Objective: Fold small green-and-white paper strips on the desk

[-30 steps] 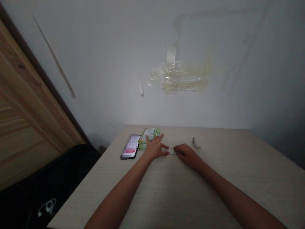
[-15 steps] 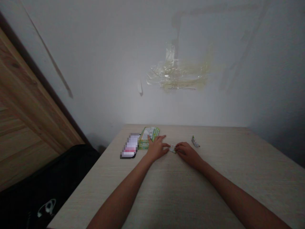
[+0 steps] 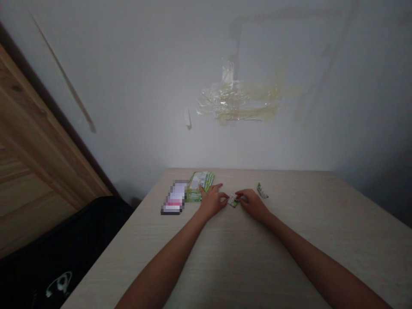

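Observation:
Between my two hands is a small folded piece of green-and-white printed paper (image 3: 233, 200), low over the light wood table. My left hand (image 3: 212, 202) pinches its left edge between thumb and forefinger, while the other fingers spread out towards a stack of green-and-white printed sheets or packets (image 3: 201, 178). On the paper's right side, my right hand (image 3: 252, 203) has its fingertips closed on the edge. Beyond my right hand lies a narrow, folded green-and-white strip (image 3: 262, 190), touched by neither hand.
A phone (image 3: 175, 197) with a blurred-out screen lies left of the stack. The table (image 3: 206, 274) meets a wall with clear tape (image 3: 238, 101) stuck to it. At the left are a wooden panel (image 3: 38, 141) and a black bag-like item (image 3: 80, 240).
The right hand's fingers have shifted slightly up along the paper, and more of its green lower corner shows. The left hand keeps its hold. The view has moved slightly.

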`<state>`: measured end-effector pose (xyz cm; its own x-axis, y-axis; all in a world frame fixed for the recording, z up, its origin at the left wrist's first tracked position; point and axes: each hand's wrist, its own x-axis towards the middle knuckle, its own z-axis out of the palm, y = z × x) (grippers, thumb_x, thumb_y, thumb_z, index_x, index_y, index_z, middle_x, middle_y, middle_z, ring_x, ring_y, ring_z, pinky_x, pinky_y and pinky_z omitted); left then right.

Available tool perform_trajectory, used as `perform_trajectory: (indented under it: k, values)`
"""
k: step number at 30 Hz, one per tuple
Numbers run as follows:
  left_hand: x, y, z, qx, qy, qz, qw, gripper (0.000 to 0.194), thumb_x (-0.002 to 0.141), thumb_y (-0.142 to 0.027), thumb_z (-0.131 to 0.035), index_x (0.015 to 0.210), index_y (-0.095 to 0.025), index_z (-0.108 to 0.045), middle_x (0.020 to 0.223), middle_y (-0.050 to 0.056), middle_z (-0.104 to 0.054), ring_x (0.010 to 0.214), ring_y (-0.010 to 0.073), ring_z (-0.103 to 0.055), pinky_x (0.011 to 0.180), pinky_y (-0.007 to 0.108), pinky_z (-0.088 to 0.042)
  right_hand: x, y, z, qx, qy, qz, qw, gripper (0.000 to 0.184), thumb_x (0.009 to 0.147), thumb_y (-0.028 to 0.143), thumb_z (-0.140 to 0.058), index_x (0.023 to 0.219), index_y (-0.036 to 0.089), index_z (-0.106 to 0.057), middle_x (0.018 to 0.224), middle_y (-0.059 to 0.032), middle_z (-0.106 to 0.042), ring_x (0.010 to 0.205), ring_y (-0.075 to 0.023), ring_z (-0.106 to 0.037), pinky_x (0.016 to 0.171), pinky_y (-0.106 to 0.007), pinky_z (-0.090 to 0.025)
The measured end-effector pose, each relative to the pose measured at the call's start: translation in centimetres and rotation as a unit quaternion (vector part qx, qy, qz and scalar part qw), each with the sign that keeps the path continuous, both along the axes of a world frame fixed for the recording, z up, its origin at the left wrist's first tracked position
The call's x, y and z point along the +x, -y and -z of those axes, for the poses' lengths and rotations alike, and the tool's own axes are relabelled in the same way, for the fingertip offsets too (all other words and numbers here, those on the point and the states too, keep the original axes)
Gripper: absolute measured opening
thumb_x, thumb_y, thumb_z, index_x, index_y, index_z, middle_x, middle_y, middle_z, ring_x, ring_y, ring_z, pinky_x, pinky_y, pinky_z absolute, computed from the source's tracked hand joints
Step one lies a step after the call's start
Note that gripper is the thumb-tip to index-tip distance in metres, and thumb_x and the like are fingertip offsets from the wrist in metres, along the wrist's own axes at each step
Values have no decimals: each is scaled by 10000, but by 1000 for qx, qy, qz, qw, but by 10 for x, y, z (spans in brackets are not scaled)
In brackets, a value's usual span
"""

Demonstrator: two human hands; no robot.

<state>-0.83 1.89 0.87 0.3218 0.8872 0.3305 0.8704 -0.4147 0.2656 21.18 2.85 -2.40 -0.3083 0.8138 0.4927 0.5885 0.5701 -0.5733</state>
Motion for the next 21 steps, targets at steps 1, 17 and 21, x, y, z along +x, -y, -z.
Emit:
perform_trajectory:
  k: [1, 17, 21]
  values:
    - [0, 0, 0, 0, -1, -1, 1000, 165, 823, -397, -652, 973, -389, -722, 1420, 6, -497, 1323, 297, -409, 1061, 753, 60, -1, -1, 1, -2, 0, 5, 1000, 306, 793, 112, -555, 1071, 180, -661, 1009, -87, -695, 1002, -228, -600, 942, -415, -452]
    - [10, 12, -4, 12, -34, -39, 999, 302, 772, -548, -647, 1021, -385, -699, 1458, 10, -462, 1325, 328, -405, 1070, 757, 19, -5, 1, -3, -12, 8, 24, 1000, 284, 772, 153, -597, 1044, 178, -675, 992, -76, -705, 1008, -238, -600, 945, -390, -441]
    - [11, 13, -3, 12, -38, -38, 998, 334, 759, -585, -643, 1016, -378, -697, 1459, 23, -459, 1322, 331, -406, 1059, 770, 15, -4, 0, -1, -8, 5, 22, 1000, 285, 771, 182, -622, 1051, 170, -669, 992, -80, -706, 1008, -242, -602, 940, -389, -445]
